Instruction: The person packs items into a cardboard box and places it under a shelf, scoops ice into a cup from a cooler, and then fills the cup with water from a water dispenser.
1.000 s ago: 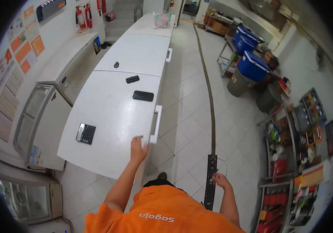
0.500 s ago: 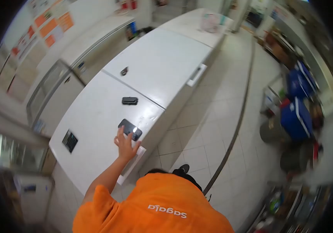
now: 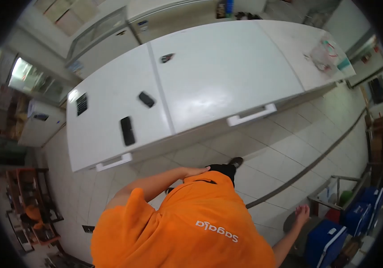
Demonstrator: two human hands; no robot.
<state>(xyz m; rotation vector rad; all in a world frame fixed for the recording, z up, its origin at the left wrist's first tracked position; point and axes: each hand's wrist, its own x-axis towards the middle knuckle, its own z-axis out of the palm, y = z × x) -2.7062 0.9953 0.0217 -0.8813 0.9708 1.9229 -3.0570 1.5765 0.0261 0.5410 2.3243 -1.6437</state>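
My left hand (image 3: pixel 196 172) rests against my dark trousers (image 3: pixel 222 172), its fingers stretched out flat and holding nothing visible. Out to the right side, my right hand (image 3: pixel 303 213) hangs over the floor area near a blue cooler box (image 3: pixel 326 243), fingers loosely apart with nothing in them. On the white freezer top (image 3: pixel 111 85) lies a black phone (image 3: pixel 128 131), close to the front edge. Beyond it sits a small black case (image 3: pixel 147 99). A flat dark panel with rows of marks (image 3: pixel 81 104) lies at the left. Past the lid seam is a small dark object (image 3: pixel 167 58), too small to name.
White handles (image 3: pixel 251 115) stick out from the freezer's front. A clear plastic bag (image 3: pixel 323 56) stands at its far right end. More blue boxes (image 3: pixel 361 214) and a metal frame (image 3: pixel 334 192) line the right. A wooden shelf (image 3: pixel 28 201) is at the lower left.
My left hand has left the phone and come back to my trousers. The phone now lies turned on the freezer top. My right hand has come into view, and the view has swung round.
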